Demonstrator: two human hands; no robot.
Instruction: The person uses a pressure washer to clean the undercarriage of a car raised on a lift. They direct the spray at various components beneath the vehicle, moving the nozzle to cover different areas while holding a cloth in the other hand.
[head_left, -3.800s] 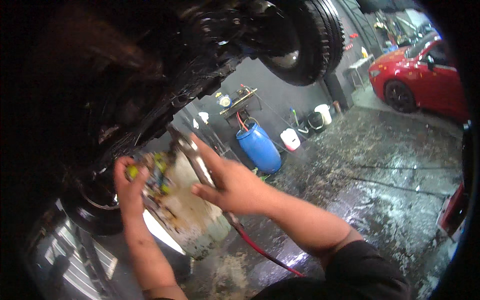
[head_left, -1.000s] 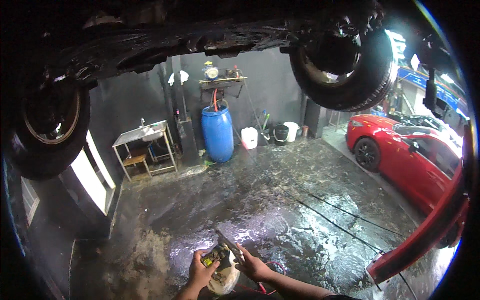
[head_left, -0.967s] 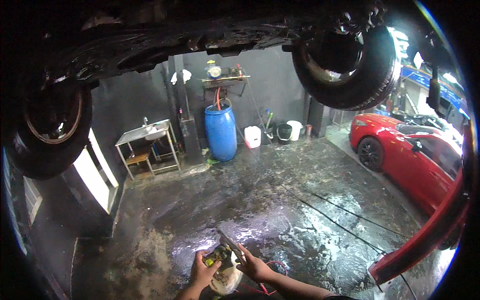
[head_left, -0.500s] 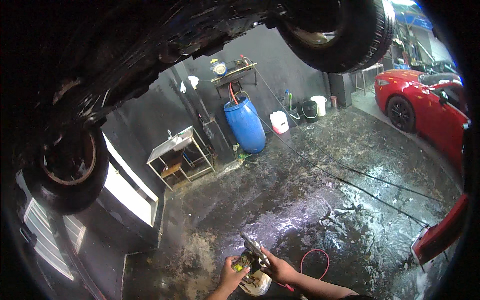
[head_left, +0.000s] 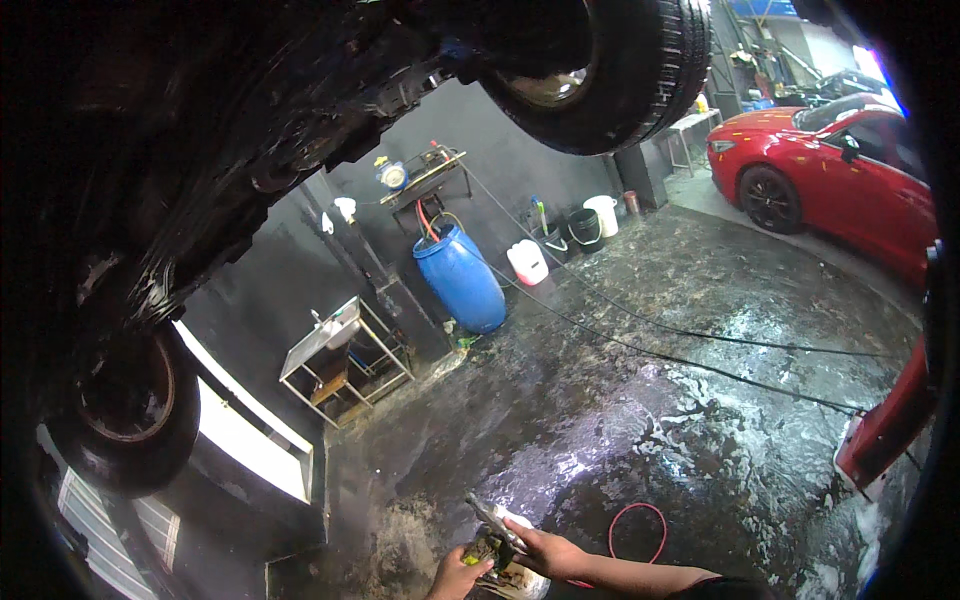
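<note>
Low in the head view, both my hands are close together over a whitish, stained container (head_left: 522, 580). My right hand (head_left: 545, 552) is closed round a grey metal spray gun (head_left: 488, 515), its barrel slanting up to the left. Closed on a dark piece with a yellow-green part (head_left: 484, 556) just below the gun is my left hand (head_left: 458, 577). Whether this piece is joined to the gun or the container, I cannot tell. A thin red hose (head_left: 640, 507) loops on the right beside my right forearm.
A raised vehicle's dark underside (head_left: 200, 130) and its tyres (head_left: 650, 90) hang overhead. Black hoses (head_left: 640, 325) cross the wet, foamy floor (head_left: 590, 440). Beyond are a blue barrel (head_left: 462, 280), a sink stand (head_left: 335, 335) and buckets (head_left: 586, 230). A red post (head_left: 890, 425) and red car (head_left: 820, 180) are right.
The view has turned, so the barrel, sink stand and red car sit further left. Both hands have dropped slightly in the picture and still hold the gun and the dark piece.
</note>
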